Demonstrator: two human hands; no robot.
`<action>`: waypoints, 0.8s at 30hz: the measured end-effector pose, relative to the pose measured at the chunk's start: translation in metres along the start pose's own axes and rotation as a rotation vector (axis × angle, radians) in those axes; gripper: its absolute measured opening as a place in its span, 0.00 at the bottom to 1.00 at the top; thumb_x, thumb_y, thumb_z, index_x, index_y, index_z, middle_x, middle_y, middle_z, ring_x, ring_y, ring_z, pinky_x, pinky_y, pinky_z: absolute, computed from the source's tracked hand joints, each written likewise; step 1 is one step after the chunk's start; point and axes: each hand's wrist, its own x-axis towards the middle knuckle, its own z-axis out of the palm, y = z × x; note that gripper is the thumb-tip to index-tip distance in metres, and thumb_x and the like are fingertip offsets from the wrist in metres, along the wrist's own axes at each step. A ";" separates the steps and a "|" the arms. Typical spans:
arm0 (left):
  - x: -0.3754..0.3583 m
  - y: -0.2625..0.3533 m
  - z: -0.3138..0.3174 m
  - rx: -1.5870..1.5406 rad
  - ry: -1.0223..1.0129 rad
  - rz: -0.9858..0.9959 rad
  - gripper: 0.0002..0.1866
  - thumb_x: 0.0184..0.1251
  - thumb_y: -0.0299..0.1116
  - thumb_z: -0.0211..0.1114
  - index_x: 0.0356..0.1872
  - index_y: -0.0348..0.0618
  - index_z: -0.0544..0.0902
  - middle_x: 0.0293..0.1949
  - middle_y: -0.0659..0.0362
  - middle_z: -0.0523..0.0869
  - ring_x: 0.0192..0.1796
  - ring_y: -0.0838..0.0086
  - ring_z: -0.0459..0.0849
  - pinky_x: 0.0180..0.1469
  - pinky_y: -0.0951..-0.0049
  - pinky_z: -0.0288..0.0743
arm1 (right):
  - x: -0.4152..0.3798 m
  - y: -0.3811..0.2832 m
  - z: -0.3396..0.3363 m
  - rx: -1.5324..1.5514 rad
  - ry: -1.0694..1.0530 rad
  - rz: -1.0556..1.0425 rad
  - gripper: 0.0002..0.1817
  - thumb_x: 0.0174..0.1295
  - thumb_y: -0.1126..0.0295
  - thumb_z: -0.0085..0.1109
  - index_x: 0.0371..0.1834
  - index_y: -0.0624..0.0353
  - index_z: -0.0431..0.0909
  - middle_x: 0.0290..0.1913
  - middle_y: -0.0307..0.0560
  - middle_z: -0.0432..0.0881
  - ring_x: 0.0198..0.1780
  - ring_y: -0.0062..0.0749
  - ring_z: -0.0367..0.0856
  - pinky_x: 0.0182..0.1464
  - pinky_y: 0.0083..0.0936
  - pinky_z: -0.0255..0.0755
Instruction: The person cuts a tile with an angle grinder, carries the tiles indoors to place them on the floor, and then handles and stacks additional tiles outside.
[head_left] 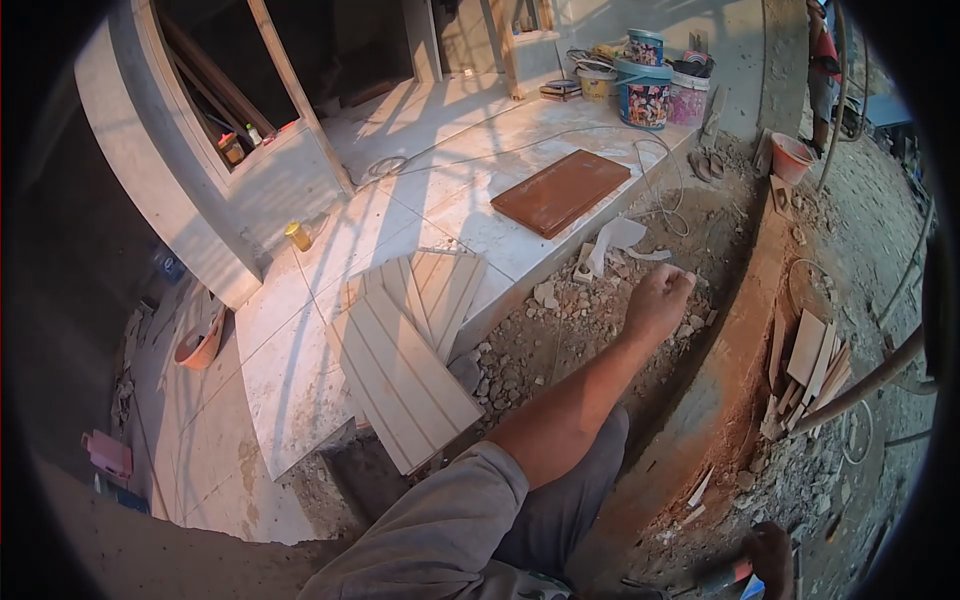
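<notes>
My left hand [660, 298] is stretched forward over the rubble strip, its fingers curled closed. Whatever it may hold is hidden or too small to name. Just beyond it lie a torn white scrap [618, 238] and broken stones [545, 295]. Low at the right, in shadow, my right hand [770, 555] is curled beside a dark tool with a red part [738, 571]. Its grip is partly cut off by the frame edge, and the tool's kind cannot be made out. Grooved beige tiles [405, 370] lie stacked in a fan on the step to the left.
A brown panel [560, 193] rests on the white tiled porch [390, 230]. Paint buckets [642, 95] stand at the back. An orange bucket [792, 158], a low reddish wall [735, 320] and tile offcuts [812, 355] are on the right. A pole [865, 380] juts in there.
</notes>
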 end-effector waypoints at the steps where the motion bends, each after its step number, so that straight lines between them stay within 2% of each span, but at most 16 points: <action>1: -0.001 0.001 0.003 0.005 -0.011 0.013 0.15 0.68 0.42 0.61 0.39 0.37 0.80 0.27 0.64 0.78 0.27 0.81 0.76 0.31 0.76 0.71 | 0.001 0.003 0.003 0.003 -0.014 0.006 0.19 0.51 0.67 0.64 0.44 0.68 0.79 0.26 0.54 0.84 0.30 0.34 0.84 0.33 0.31 0.76; 4: -0.006 0.009 0.009 0.054 -0.029 0.042 0.16 0.68 0.42 0.61 0.39 0.37 0.80 0.26 0.62 0.79 0.27 0.80 0.77 0.32 0.75 0.71 | 0.009 0.006 0.004 0.023 -0.063 0.052 0.19 0.51 0.69 0.65 0.44 0.68 0.79 0.27 0.54 0.83 0.29 0.34 0.84 0.32 0.30 0.75; 7: -0.008 0.011 0.012 0.147 -0.045 0.091 0.16 0.67 0.43 0.61 0.39 0.37 0.80 0.26 0.59 0.80 0.29 0.78 0.78 0.33 0.72 0.72 | 0.017 -0.002 -0.003 -0.099 -0.008 0.022 0.18 0.51 0.70 0.65 0.45 0.68 0.78 0.28 0.54 0.84 0.30 0.34 0.84 0.33 0.30 0.75; 9: -0.008 0.009 0.015 0.199 -0.054 0.110 0.17 0.67 0.44 0.61 0.38 0.37 0.81 0.27 0.58 0.81 0.29 0.76 0.78 0.34 0.70 0.73 | 0.016 -0.026 -0.014 -0.208 -0.131 -0.032 0.24 0.64 0.57 0.56 0.55 0.66 0.75 0.47 0.64 0.82 0.51 0.52 0.80 0.54 0.40 0.71; 10: -0.008 0.009 0.016 0.217 -0.098 0.083 0.18 0.67 0.45 0.61 0.38 0.37 0.81 0.27 0.57 0.81 0.30 0.74 0.79 0.35 0.69 0.73 | 0.019 -0.021 -0.010 -0.206 -0.138 -0.029 0.24 0.64 0.57 0.56 0.55 0.66 0.75 0.47 0.64 0.82 0.51 0.52 0.80 0.54 0.40 0.71; 12: -0.011 0.008 0.018 0.243 -0.151 0.042 0.18 0.66 0.46 0.61 0.39 0.37 0.81 0.27 0.56 0.82 0.31 0.73 0.79 0.36 0.67 0.73 | 0.023 -0.007 0.006 0.123 -0.050 0.064 0.20 0.51 0.68 0.65 0.46 0.68 0.78 0.29 0.54 0.84 0.32 0.35 0.84 0.35 0.29 0.76; 16: -0.016 0.012 0.027 0.359 -0.309 -0.005 0.19 0.67 0.46 0.61 0.39 0.36 0.82 0.28 0.55 0.83 0.32 0.71 0.81 0.37 0.67 0.74 | 0.024 0.006 0.023 0.187 -0.072 -0.038 0.21 0.51 0.68 0.65 0.48 0.67 0.77 0.31 0.54 0.85 0.34 0.34 0.84 0.37 0.30 0.76; 18: -0.019 0.013 0.035 0.382 -0.371 -0.010 0.20 0.67 0.47 0.61 0.39 0.36 0.82 0.29 0.54 0.83 0.33 0.70 0.81 0.38 0.66 0.74 | 0.026 0.003 0.016 0.131 -0.357 -0.036 0.22 0.68 0.56 0.51 0.55 0.62 0.75 0.43 0.57 0.82 0.46 0.46 0.80 0.49 0.41 0.72; 19: -0.021 0.015 0.039 0.412 -0.443 -0.013 0.20 0.66 0.47 0.61 0.39 0.36 0.82 0.29 0.53 0.83 0.33 0.67 0.82 0.38 0.65 0.75 | 0.029 0.007 0.018 0.128 -0.370 -0.025 0.22 0.68 0.56 0.51 0.55 0.62 0.75 0.43 0.57 0.82 0.46 0.46 0.80 0.49 0.41 0.72; 21: -0.026 0.022 0.048 0.429 -0.511 -0.048 0.20 0.66 0.47 0.61 0.39 0.37 0.82 0.29 0.52 0.84 0.34 0.65 0.83 0.39 0.64 0.75 | 0.038 0.016 0.028 0.105 -0.239 -0.053 0.21 0.52 0.68 0.64 0.49 0.67 0.77 0.32 0.55 0.85 0.34 0.34 0.84 0.37 0.29 0.76; 23: -0.032 0.026 0.056 0.482 -0.655 -0.004 0.19 0.65 0.47 0.61 0.38 0.37 0.82 0.31 0.49 0.84 0.36 0.60 0.85 0.41 0.62 0.76 | 0.051 0.015 0.029 0.137 -0.285 0.010 0.22 0.52 0.68 0.64 0.49 0.67 0.76 0.32 0.55 0.85 0.35 0.35 0.85 0.38 0.30 0.76; 24: -0.034 0.022 0.058 0.468 -0.650 -0.047 0.19 0.65 0.47 0.61 0.38 0.37 0.82 0.31 0.49 0.84 0.36 0.60 0.85 0.41 0.62 0.76 | 0.058 0.013 0.030 0.119 -0.300 0.029 0.22 0.53 0.65 0.64 0.49 0.67 0.76 0.34 0.58 0.85 0.37 0.44 0.85 0.41 0.35 0.77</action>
